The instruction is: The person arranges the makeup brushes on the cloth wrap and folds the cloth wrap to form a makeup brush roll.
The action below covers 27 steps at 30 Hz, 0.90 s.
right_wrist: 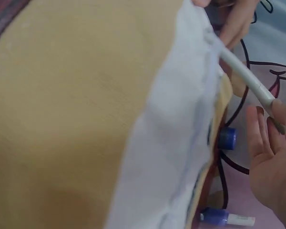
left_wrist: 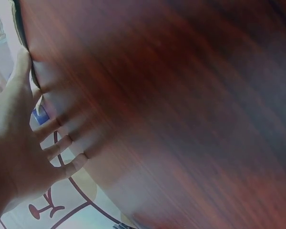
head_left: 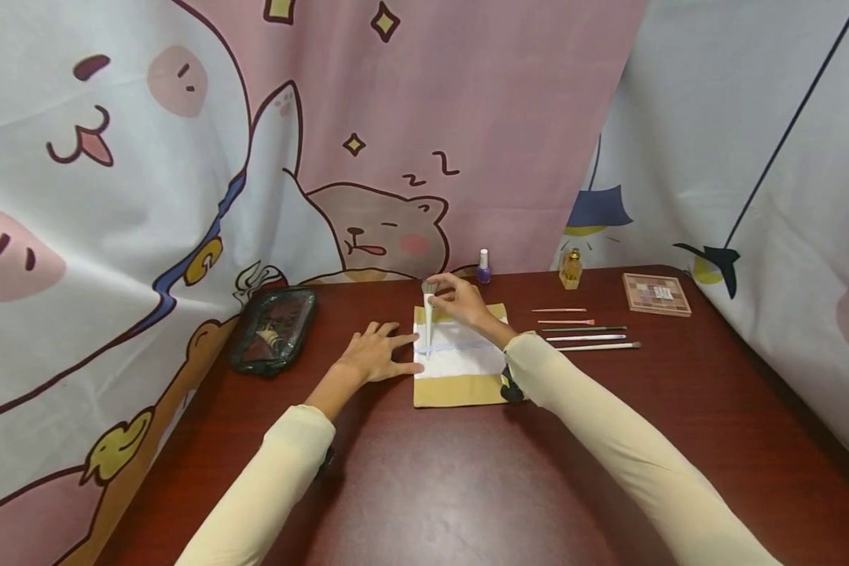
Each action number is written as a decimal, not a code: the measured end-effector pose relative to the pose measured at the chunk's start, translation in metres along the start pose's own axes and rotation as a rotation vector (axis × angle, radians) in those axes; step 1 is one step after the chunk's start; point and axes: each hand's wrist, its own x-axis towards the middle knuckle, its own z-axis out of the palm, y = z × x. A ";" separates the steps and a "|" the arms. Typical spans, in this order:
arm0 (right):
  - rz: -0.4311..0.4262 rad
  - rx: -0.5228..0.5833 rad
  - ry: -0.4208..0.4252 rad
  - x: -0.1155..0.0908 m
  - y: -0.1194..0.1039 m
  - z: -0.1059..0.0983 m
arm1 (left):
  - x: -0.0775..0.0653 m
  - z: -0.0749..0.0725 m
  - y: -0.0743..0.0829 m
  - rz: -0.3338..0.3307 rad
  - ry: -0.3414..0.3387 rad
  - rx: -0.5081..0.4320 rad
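Observation:
In the head view my right hand (head_left: 463,303) pinches a makeup brush (head_left: 428,318) with a white handle, close below its dark bristles. The brush stands tilted, handle end down at the lilac band (head_left: 460,347) across the white panel of a tan cloth brush roll (head_left: 460,391). Spread fingers of my left hand (head_left: 375,354) reach the roll's left edge; the left wrist view shows that hand (left_wrist: 21,138) with thumb at the edge. Seen from the right wrist, the brush handle (right_wrist: 248,78) runs from the right fingers to the band, beside the left hand (right_wrist: 240,21).
Several thin brushes (head_left: 586,338) lie in a row right of the roll. Behind stand a purple nail polish bottle (head_left: 484,269) and a yellow perfume bottle (head_left: 570,271). An eyeshadow palette (head_left: 656,295) lies far right, a black-edged clear pouch (head_left: 272,330) at left.

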 end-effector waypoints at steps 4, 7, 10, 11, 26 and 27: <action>0.020 -0.066 -0.037 -0.006 0.006 0.003 | 0.001 0.000 0.001 0.005 0.001 0.003; 0.017 -0.085 -0.072 -0.011 0.010 0.006 | 0.002 0.000 0.002 0.004 0.005 0.012; 0.014 -0.104 -0.099 -0.015 0.013 0.007 | 0.002 0.000 0.003 0.002 0.008 0.018; 0.009 -0.108 -0.109 -0.017 0.014 0.008 | 0.002 0.000 0.003 0.001 0.008 0.019; -0.087 -0.264 -0.191 -0.032 0.018 0.013 | -0.002 0.002 0.002 -0.005 0.011 0.016; -0.087 -0.266 -0.194 -0.033 0.017 0.013 | -0.002 0.002 0.003 -0.006 0.008 0.018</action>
